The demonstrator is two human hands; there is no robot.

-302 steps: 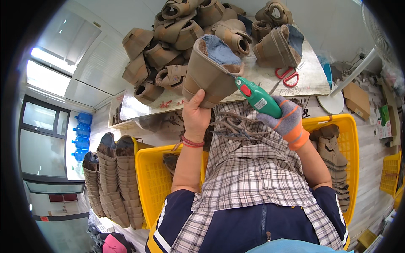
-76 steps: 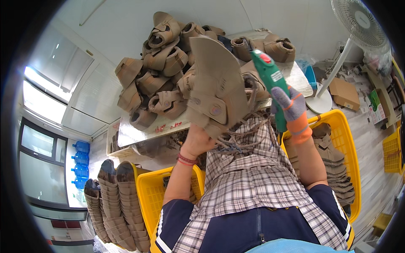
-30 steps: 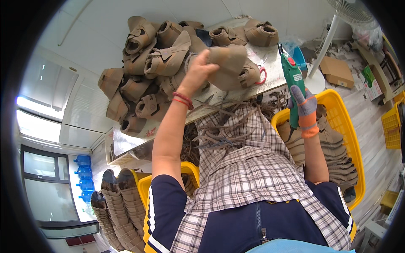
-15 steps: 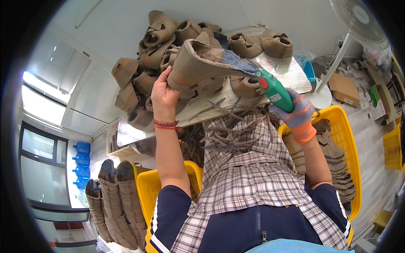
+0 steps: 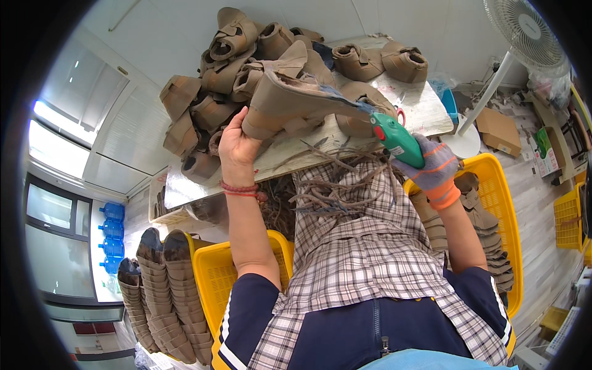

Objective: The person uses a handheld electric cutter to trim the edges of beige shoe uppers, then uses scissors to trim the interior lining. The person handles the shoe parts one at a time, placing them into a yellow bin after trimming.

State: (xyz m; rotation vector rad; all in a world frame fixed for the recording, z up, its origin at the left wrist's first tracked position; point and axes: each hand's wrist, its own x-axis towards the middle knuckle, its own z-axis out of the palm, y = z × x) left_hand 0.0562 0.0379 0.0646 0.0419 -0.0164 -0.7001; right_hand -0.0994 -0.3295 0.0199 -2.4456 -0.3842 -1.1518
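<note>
My left hand [image 5: 240, 140] grips the narrow end of a brown, flared, fleece-lined bell boot [image 5: 287, 108], raised above the table's near edge. Blue-grey fuzz shows along its upper edge toward the right. In a grey and orange glove, my right hand [image 5: 430, 165] is wrapped round green electric scissors [image 5: 394, 142] with a red switch. Their tip meets the boot's right-hand corner; the blades are hard to make out. Brown cut strips [image 5: 336, 194] lie across the checked apron [image 5: 351, 246] on my lap.
More brown boots [image 5: 228, 74] are heaped on the white table [image 5: 425, 102], near red-handled scissors [image 5: 401, 116]. Yellow baskets [image 5: 509, 216] flank me, the right one filled with stacked boots. Tall boot stacks [image 5: 179, 277] stand at left. A white fan [image 5: 524, 31] rises at far right.
The boot has turned so that less of its fleece inside shows. My right hand and the electric scissors have shifted slightly left and down, still at the boot's corner.
</note>
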